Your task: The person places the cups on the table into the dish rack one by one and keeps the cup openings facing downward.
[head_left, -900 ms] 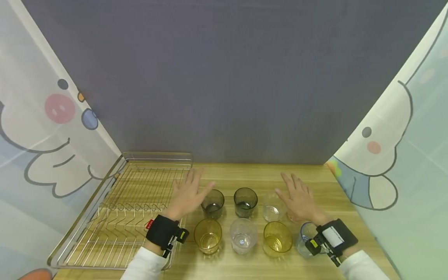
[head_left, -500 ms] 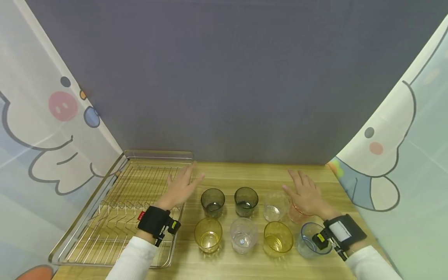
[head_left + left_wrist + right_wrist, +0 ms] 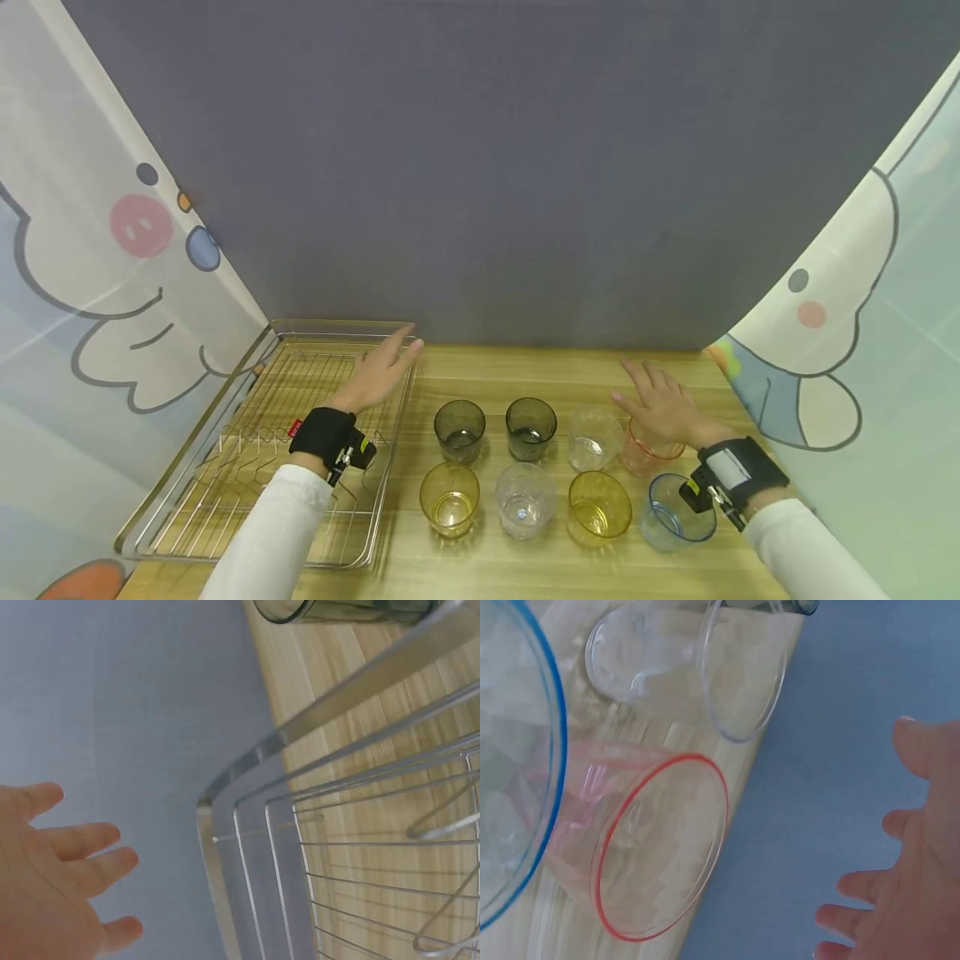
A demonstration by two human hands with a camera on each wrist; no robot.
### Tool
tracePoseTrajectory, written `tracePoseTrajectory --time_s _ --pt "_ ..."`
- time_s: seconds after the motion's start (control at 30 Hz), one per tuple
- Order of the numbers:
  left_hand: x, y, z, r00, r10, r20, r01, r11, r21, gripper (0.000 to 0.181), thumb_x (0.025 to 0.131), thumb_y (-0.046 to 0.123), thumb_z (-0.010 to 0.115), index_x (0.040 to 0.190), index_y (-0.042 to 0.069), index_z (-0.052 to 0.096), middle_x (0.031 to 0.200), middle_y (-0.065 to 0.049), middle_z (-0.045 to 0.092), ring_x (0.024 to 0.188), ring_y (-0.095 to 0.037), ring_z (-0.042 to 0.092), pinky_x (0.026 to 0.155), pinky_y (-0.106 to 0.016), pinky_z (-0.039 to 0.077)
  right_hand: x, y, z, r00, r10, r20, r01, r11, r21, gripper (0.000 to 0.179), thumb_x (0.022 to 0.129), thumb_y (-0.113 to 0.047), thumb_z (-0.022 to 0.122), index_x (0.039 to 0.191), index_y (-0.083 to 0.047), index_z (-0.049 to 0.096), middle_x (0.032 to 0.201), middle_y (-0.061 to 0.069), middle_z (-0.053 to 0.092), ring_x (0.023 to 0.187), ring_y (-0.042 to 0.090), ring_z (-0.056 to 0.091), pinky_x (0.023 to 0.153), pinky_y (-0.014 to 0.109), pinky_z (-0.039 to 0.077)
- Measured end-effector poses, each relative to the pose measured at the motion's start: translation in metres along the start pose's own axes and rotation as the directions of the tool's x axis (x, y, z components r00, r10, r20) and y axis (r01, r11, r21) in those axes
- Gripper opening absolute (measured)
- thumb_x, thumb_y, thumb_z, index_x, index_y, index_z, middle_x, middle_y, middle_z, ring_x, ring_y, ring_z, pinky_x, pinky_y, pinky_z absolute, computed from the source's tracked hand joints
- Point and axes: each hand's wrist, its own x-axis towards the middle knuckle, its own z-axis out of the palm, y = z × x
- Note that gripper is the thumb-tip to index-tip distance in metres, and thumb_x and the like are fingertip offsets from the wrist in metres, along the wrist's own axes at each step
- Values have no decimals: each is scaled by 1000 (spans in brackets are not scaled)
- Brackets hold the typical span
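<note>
While left hand (image 3: 375, 377) spreads fingers above rack (image 3: 303, 375), right hand (image 3: 663, 408) splays near pink glass (image 3: 647, 460), table edge (image 3: 517, 349) right of rack

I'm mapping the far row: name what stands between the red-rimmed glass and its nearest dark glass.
A clear glass stands between the red-rimmed glass and the nearest dark glass; the head view shows it.
</note>
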Motion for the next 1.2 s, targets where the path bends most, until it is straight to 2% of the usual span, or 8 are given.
tracePoseTrajectory --time_s 0.13,0.3,0.47,0.63,0.77,0.87,1.1,1.2 --pt "2 -9 -5 1000 -11 11 12 999 -52 70 104 59 19 160 18 10 165 -17 16 149 -45 20 113 -75 -5 2 5 -1 999 -6 32 6 1000 5 67 103 -44 44 149 2 29 145 47 28 130 68 31 96 81 30" --pt "2 -16 -12 999 -37 18 38 998 -52 71 104 59 18 160 17 8 165 -20 15 149 -47 18 114 -73 -5 4 10 -1 994 0 106 -1 1000 8 67 104 -45 42 150 2 27 145 46 26 127 72 30 97 82 28" --pt "3 -21 -19 997 -66 31 67 997 -43 72 104 59 16 160 15 7 165 -20 13 150 -48 15 113 -75 -4 7 15 2 982 16 189 -16 1000 0 66 105 -43 42 150 2 27 145 47 26 127 73 28 99 81 27" --pt "2 -29 -25 994 -96 43 99 993 -63 72 104 60 13 160 17 6 166 -19 9 151 -47 9 113 -75 -6 9 18 5 966 44 254 -49 999 11 66 105 -42 42 151 2 27 146 48 21 127 75 24 95 83 28" --pt "1 -35 -29 992 -111 52 116 988 -102 74 103 62 12 160 17 5 167 -18 7 151 -47 7 116 -72 3 9 20 7 958 72 277 -77 997 7 67 104 -44 43 151 1 30 146 49 19 127 75 22 94 84 28" --pt "-1 -38 -30 991 -124 55 130 984 -123 77 102 64 12 160 15 3 167 -18 5 152 -46 8 118 -68 11 8 22 9 955 83 284 -85 996 -7 65 104 -43 43 150 2 32 144 50 22 126 75 24 94 83 31" --pt "-3 -39 -32 985 -162 59 169 978 -124 81 100 68 12 160 15 2 167 -17 4 152 -45 7 119 -67 11 6 28 17 935 110 337 -108 994 -26 62 105 -44 42 149 -2 35 142 49 29 124 73 31 92 79 37" --pt "-2 -37 -31 983 -169 66 176 977 -122 81 99 69 11 160 16 2 167 -17 5 152 -45 8 118 -68 12 5 30 18 932 95 351 -93 995 -24 61 105 -43 40 148 0 37 140 48 33 122 69 39 93 76 39"
